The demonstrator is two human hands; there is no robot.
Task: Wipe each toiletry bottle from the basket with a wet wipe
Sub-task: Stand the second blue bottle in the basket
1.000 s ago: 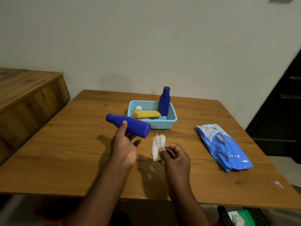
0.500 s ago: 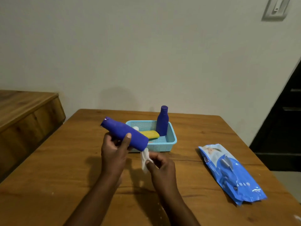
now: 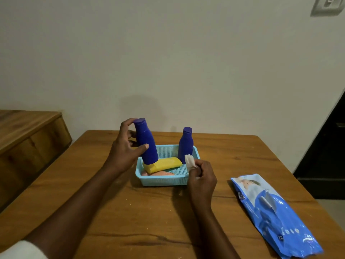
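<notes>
My left hand (image 3: 127, 148) grips a dark blue bottle (image 3: 146, 143), held nearly upright over the left end of the light blue basket (image 3: 164, 181), its base just above a yellow tube (image 3: 164, 164). A second dark blue bottle (image 3: 185, 144) stands upright at the basket's back right corner. A pinkish item (image 3: 158, 173) lies under the yellow tube. My right hand (image 3: 202, 176) pinches a folded white wet wipe (image 3: 190, 162) at the basket's right front corner.
A blue pack of wet wipes (image 3: 274, 214) lies on the wooden table (image 3: 130, 212) to the right. A wooden cabinet (image 3: 28, 139) stands to the left. The wall is close behind the table, and a dark doorway (image 3: 328, 156) opens at the right.
My left hand turned the blue bottle from lying tilted to nearly upright and moved it forward over the basket. My right hand moved forward with the wipe to the basket's right corner.
</notes>
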